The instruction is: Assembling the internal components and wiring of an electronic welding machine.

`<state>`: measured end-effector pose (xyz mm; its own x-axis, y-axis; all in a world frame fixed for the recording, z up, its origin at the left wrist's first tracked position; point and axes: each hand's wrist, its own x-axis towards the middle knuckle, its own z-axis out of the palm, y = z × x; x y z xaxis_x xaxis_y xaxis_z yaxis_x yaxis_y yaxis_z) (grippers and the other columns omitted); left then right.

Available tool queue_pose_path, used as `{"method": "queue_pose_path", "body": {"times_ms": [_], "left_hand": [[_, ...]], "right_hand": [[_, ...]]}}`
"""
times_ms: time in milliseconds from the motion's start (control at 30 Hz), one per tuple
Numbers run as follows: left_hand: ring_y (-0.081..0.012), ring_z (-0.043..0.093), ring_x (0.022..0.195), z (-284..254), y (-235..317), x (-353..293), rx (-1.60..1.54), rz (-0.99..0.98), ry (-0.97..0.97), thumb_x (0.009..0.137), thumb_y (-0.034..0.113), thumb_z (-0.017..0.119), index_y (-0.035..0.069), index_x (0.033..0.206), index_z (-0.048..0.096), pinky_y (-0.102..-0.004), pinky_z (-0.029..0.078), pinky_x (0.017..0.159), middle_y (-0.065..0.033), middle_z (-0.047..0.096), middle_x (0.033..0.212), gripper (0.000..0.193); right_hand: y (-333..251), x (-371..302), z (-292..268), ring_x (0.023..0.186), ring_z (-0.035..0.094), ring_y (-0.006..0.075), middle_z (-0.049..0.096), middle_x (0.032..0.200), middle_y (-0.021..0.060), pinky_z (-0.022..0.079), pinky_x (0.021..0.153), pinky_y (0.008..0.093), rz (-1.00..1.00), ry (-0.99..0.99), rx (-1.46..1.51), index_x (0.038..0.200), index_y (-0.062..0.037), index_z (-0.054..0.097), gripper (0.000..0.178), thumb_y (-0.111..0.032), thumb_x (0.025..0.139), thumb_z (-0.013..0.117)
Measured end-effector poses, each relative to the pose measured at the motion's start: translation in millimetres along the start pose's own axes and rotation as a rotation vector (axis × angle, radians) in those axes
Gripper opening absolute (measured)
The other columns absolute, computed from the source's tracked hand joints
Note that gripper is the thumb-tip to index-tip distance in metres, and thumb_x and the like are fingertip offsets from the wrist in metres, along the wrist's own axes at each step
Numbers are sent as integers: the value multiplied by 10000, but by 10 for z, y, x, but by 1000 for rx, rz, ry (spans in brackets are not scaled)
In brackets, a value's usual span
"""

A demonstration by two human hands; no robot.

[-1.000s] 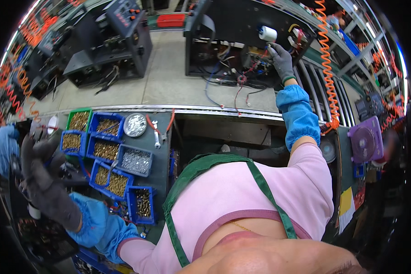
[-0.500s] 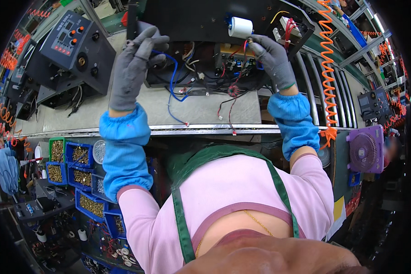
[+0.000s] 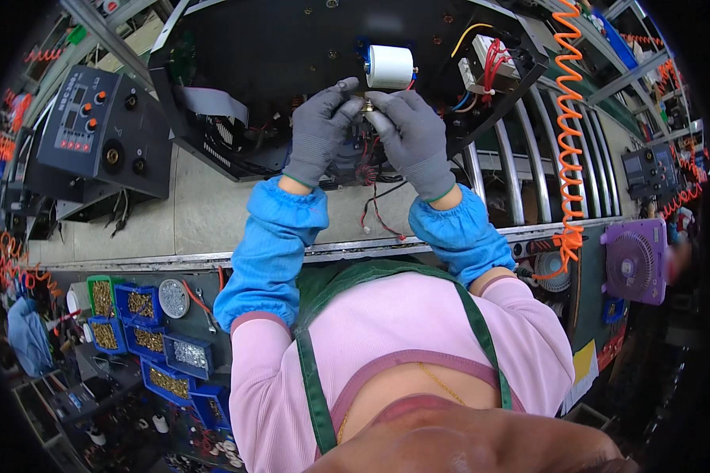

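Observation:
My two grey-gloved hands meet over a black metal machine casing (image 3: 268, 47), just below a white cylinder (image 3: 390, 67) fixed inside it. A small brass-coloured fastener (image 3: 368, 106) shows between the fingertips. My right hand (image 3: 412, 140) pinches it between thumb and fingers. My left hand (image 3: 320, 130) is closed beside it, thumb and forefinger almost at the same piece; what they hold is hidden. Below the hands hang thin red and black wires (image 3: 377, 211) with small plugs, passing by a wound ring coil (image 3: 364, 174). A grey ribbon cable (image 3: 213, 104) lies in the casing's left side.
On the left stands a control unit (image 3: 95, 126) with orange knobs. Blue bins (image 3: 168, 382) of brass hardware sit at the lower left. Metal rollers (image 3: 532, 158) run to the right of the casing, beside a coiled orange hose (image 3: 572, 118). A purple fan (image 3: 633, 262) stands farther right.
My left hand has left the blue wires and come right to meet my right hand, which has moved left and slightly down. The casing appears farther left and lower. Blue wires no longer hang in front.

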<state>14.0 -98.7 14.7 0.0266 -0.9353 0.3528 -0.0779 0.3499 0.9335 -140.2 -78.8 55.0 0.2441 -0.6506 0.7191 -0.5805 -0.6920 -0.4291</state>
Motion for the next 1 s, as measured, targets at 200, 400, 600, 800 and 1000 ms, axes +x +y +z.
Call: {"method": "queue_pose_path", "body": {"times_ms": [200, 400, 600, 800, 1000], "left_hand": [[-306, 636, 806, 74, -102, -6, 392, 274, 89, 787, 99, 660, 26, 1013, 664, -338, 514, 707, -153, 641, 915, 238], [-289, 626, 790, 41, -93, -65, 459, 215, 116, 831, 131, 631, 32, 1016, 667, -357, 508, 681, -144, 632, 886, 213], [-276, 629, 784, 93, -104, -91, 505, 181, 150, 853, 144, 629, 46, 1056, 660, -341, 507, 676, -133, 631, 861, 227], [-225, 643, 761, 117, -104, -97, 270, 246, 219, 770, 81, 704, 44, 982, 657, -302, 505, 671, -110, 635, 821, 220], [-243, 626, 744, 168, 3, -144, 493, 207, 278, 756, 113, 715, 75, 947, 659, -312, 500, 658, -99, 618, 842, 203]], "right_hand": [[77, 9, 194, 754, 610, 267, 592, 826, 97, 498, 646, 351, 25, 30, -100, 1079, -92, 649, 277, -137, 806, 644], [88, 8, 205, 695, 627, 228, 618, 836, 97, 505, 603, 290, 30, 75, -106, 1053, -90, 675, 256, -109, 797, 671], [103, -46, 106, 689, 623, 216, 620, 836, 91, 500, 598, 286, 24, 30, -89, 1043, -83, 677, 249, -100, 795, 672], [126, -46, 41, 684, 616, 215, 613, 824, 91, 491, 592, 288, 5, 39, -46, 1040, -87, 678, 249, -91, 792, 670], [150, -95, 73, 694, 620, 230, 613, 826, 99, 490, 601, 297, -2, 57, -58, 1031, -78, 681, 240, -108, 794, 669]]}}
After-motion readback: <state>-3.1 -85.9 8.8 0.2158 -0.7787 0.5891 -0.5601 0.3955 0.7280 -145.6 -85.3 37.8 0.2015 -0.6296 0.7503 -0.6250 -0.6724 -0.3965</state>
